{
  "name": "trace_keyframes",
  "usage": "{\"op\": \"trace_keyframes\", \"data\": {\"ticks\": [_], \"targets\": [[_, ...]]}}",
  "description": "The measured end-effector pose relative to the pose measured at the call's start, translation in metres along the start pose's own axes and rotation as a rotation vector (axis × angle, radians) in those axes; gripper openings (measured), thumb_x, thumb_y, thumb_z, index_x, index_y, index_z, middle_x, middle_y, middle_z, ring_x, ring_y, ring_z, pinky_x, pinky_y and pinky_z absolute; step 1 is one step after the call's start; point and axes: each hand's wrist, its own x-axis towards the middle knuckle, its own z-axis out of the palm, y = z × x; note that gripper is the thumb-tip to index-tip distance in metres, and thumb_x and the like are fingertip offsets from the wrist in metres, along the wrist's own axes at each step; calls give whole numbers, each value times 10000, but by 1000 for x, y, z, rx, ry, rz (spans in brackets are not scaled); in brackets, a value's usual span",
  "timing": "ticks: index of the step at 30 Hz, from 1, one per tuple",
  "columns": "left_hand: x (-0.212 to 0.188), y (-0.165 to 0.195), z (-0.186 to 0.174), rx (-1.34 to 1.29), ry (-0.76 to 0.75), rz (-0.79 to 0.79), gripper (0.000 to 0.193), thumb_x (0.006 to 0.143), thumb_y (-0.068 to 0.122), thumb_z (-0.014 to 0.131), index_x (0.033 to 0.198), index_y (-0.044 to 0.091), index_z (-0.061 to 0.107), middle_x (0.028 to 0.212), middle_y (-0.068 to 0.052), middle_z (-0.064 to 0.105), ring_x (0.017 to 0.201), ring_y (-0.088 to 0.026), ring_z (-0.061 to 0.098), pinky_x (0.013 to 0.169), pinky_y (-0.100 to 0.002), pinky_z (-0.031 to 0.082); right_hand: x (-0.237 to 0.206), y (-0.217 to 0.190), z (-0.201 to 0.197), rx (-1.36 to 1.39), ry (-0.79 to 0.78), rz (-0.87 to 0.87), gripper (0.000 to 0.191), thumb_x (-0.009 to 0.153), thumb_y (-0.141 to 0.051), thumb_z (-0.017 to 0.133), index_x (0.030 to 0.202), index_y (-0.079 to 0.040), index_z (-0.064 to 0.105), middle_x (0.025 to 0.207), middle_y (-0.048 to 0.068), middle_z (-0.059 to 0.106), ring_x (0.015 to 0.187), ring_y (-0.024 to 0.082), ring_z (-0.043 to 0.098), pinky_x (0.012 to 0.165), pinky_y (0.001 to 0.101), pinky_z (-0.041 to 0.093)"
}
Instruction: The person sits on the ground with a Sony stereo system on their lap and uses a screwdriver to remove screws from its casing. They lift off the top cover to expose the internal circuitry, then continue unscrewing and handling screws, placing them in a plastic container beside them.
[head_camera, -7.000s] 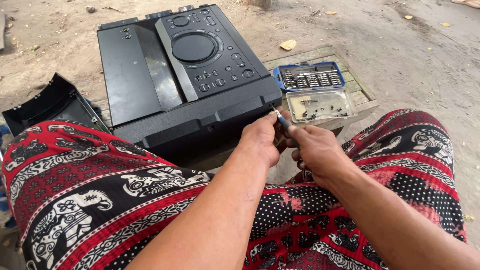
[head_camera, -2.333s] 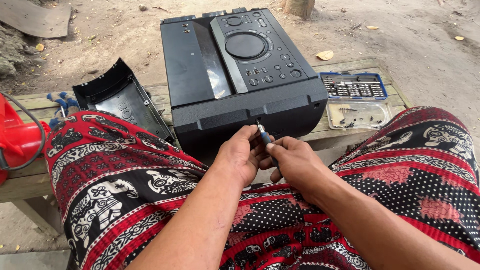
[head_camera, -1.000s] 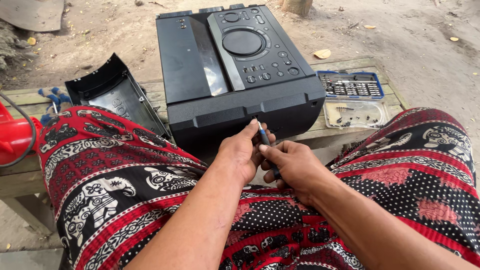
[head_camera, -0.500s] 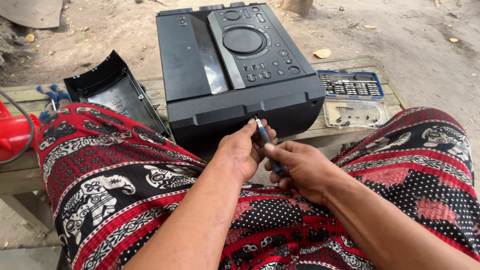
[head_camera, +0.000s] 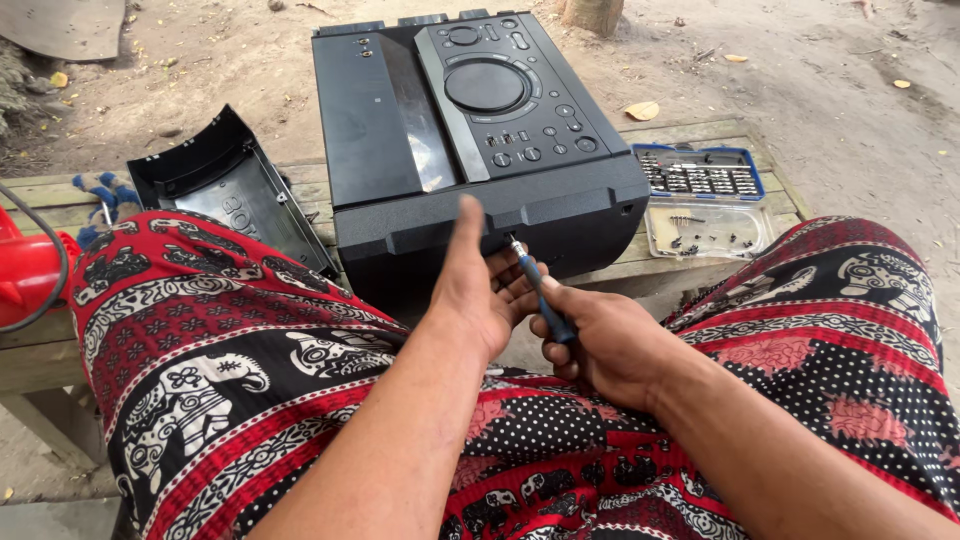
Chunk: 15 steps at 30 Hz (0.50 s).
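Head camera, looking down past my patterned red-and-black trousers (head_camera: 230, 370): I sit at a low wooden counter (head_camera: 700, 135) on sandy ground, working on a black stereo unit (head_camera: 470, 140) that lies on it just ahead of my knees, its control panel facing up. My right hand (head_camera: 610, 345) is closed around the blue handle of a small screwdriver (head_camera: 540, 295), whose tip meets the lower front edge of the unit, in what looks like a screw recess. My left hand (head_camera: 480, 290) holds nothing; its palm and thumb rest against the casing beside the tip, fingers loosely curled near the shaft, steadying it.

By my reading, the step in hand is driving a screw along that front edge, apparently to open the casing; whether the screw is going out or in, I cannot tell. The next move calls for keeping the blade square in the screw head and pressing lightly while turning, with the left hand near enough to catch a small screw if it drops.

Left of the unit lies a detached black plastic cover (head_camera: 230, 190), inner side up. To the right sit a blue-rimmed case of screwdriver bits (head_camera: 700, 175) and, touching it, a clear tray (head_camera: 705, 230) holding loose screws. A red object (head_camera: 25, 275) shows at the far left edge.
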Motion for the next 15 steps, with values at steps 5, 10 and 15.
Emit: {"op": "trace_keyframes", "data": {"ticks": [5, 10, 15], "targets": [[0, 17, 13, 78, 106, -81, 992, 810, 906, 380, 975, -46, 607, 890, -157, 586, 744, -295, 604, 569, -416, 571, -1, -1, 15, 14, 28, 17, 404, 1051, -414, 411, 1009, -88, 647, 726, -15, 494, 531, 111, 387, 477, 278, 285], [2, 20, 13, 150, 90, -123, 1019, 810, 924, 298, 983, -31, 608, 914, -144, 594, 745, -281, 591, 582, -417, 568, 1, -5, 18, 25, 74, 41, 387, 1063, -388, 409, 997, -81, 635, 729, -15, 496, 555, 114, 413, 485, 280, 317], [6, 23, 14, 151, 76, -151, 1046, 836, 919, 262, 1004, -52, 613, 934, -165, 608, 787, -285, 606, 646, -406, 575, 9, 6, 24, -161, 180, -68, 403, 1053, -392, 417, 982, -67, 644, 739, -35, 507, 573, 99, 457, 489, 287, 359]]}}
